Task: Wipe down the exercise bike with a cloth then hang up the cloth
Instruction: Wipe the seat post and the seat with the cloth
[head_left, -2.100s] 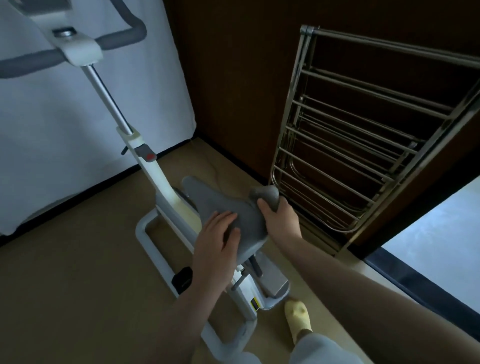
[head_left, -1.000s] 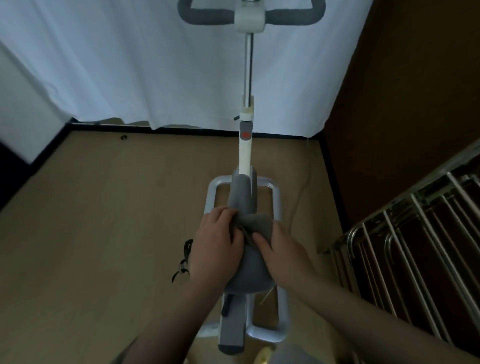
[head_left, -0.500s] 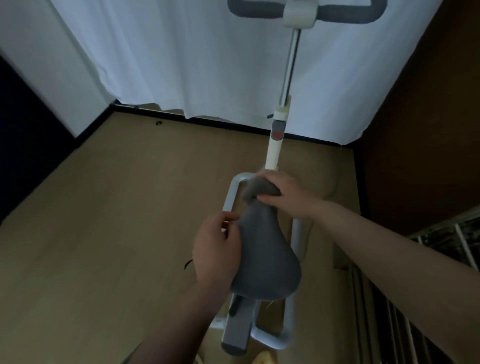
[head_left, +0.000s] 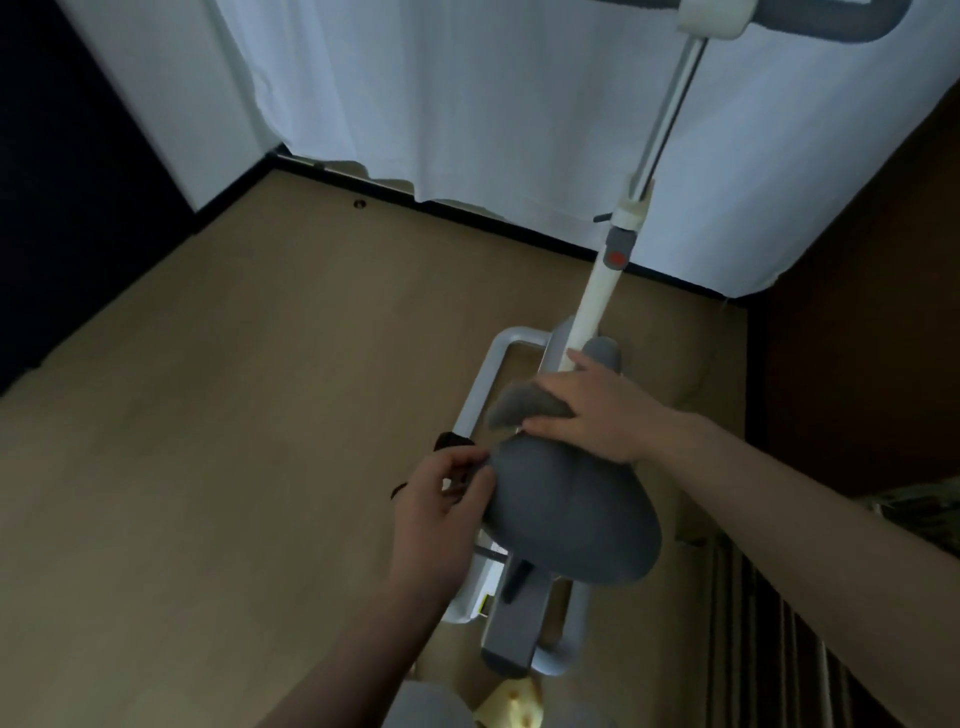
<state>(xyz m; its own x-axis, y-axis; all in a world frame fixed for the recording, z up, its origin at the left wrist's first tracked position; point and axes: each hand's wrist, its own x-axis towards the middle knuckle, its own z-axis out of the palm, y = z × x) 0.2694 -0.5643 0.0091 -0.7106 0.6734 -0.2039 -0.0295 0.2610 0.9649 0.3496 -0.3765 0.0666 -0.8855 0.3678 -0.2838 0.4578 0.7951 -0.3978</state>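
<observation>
The white-framed exercise bike (head_left: 597, 306) stands on the tan floor (head_left: 234, 441), its slim white post running up toward 1 o'clock to the grey padded handlebar (head_left: 831, 18) at the top edge. Its broad grey padded saddle (head_left: 576, 519) sits low in the middle of the view, with the nose pointing toward 12 o'clock.

The right hand (head_left: 592, 410) lies over the saddle's narrow front, its fingers curled round a bunched grey cloth (head_left: 519, 405) that it presses there; a loose end of the cloth sticks out at 9 o'clock of the hand (cloth and saddle are close in colour, so their border is hard to trace). The left hand (head_left: 441, 499) rests at the saddle's 9 o'clock edge, fingertips curled and touching the rim; I cannot tell whether it grips the rim or only steadies it.

A white curtain (head_left: 467, 104) hangs behind the bike. Metal rack bars (head_left: 769, 623) show at 4 o'clock, beside a dark brown wall (head_left: 857, 312)
</observation>
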